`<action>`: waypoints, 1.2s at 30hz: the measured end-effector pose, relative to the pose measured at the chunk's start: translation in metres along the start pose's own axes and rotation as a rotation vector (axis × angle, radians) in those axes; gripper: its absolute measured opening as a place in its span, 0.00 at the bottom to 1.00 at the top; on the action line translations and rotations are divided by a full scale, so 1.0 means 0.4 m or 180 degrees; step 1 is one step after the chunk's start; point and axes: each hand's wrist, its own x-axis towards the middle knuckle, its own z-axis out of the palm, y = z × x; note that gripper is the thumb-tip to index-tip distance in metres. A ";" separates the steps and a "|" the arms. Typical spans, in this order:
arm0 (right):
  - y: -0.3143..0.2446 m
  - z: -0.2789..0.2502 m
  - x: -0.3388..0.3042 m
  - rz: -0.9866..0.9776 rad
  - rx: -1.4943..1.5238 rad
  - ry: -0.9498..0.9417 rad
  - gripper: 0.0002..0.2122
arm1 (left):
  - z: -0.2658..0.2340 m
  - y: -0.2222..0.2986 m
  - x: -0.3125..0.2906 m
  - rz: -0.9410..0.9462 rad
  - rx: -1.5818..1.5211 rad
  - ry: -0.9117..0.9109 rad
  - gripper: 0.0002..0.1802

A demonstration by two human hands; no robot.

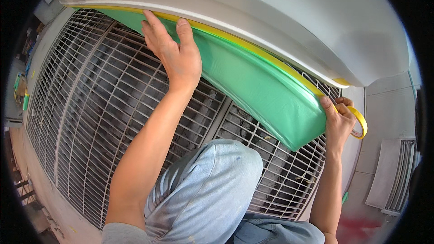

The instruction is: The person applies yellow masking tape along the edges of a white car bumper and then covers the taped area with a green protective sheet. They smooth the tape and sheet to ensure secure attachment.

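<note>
A long sheet of green plastic film (266, 90) hangs along the lower edge of a pale grey vehicle body panel (253, 22). Yellow tape (253, 49) runs along the film's upper edge, beside the panel's rim. My left hand (174, 52) lies against the tape and film left of the middle, its fingers stretched out and nothing gripped. At the film's right end, my right hand (339, 119) is closed on a roll of yellow masking tape (361, 124). The taped strip stretches from the panel to this hand, whose thumb presses near the film's corner.
Beneath me is a metal floor grating (113, 95) with open gaps over a dark pit. My bent knee in light blue jeans (208, 176) rises between my arms. A louvred grey panel (393, 176) is at the right. Assorted items (21, 88) lie at the far left.
</note>
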 end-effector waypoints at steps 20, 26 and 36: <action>0.030 0.010 0.028 -0.0080 0.0012 0.0088 0.31 | 0.091 0.075 -0.112 -0.0525 -0.0766 -0.0203 0.29; 0.034 0.021 0.032 -0.0173 0.0160 0.0116 0.32 | 0.117 0.118 -0.159 -0.0642 -0.0770 -0.0457 0.37; 0.050 0.036 0.040 -0.0275 0.0124 0.0223 0.36 | 0.161 0.156 -0.211 -0.0686 -0.0839 -0.0826 0.41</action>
